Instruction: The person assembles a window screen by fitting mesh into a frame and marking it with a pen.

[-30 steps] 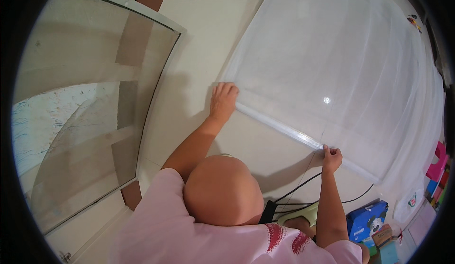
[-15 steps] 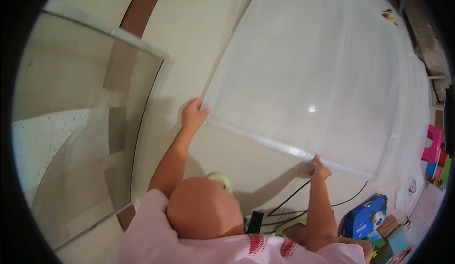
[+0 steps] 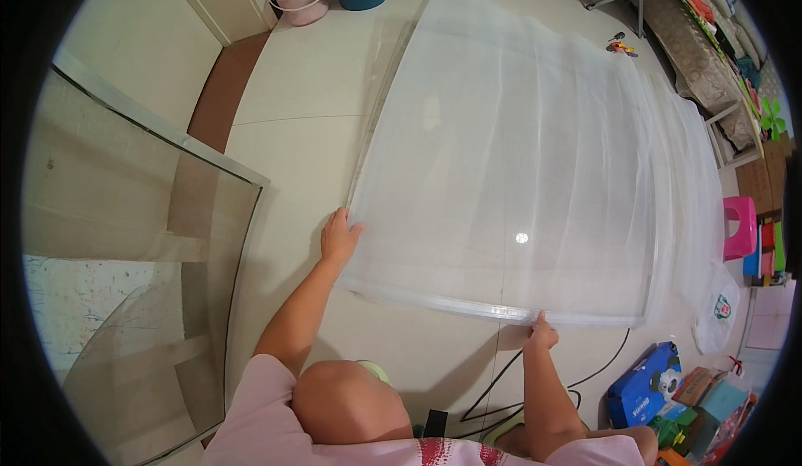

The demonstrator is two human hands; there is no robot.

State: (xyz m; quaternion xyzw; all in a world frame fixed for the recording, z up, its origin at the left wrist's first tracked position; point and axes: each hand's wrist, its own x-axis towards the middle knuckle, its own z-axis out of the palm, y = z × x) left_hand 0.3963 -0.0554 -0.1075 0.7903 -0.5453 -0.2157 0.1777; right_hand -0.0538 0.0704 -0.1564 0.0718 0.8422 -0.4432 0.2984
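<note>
My left hand (image 3: 338, 239) lies flat and open on the near corner of the white mesh screen (image 3: 518, 157) spread over the tiled floor (image 3: 292, 123), right hand (image 3: 541, 332) pinching its stiff near rail, the light, floppy, tear-prone netting best handled by that frame.

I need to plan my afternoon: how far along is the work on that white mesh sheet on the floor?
Done: the white mesh sheet lies spread flat over the tiled floor. In hand: the left hand presses its near left corner, and the right hand pinches the pale strip along the near edge. Left: the sheet's right side still bunches in folds near the pink stool.
</note>
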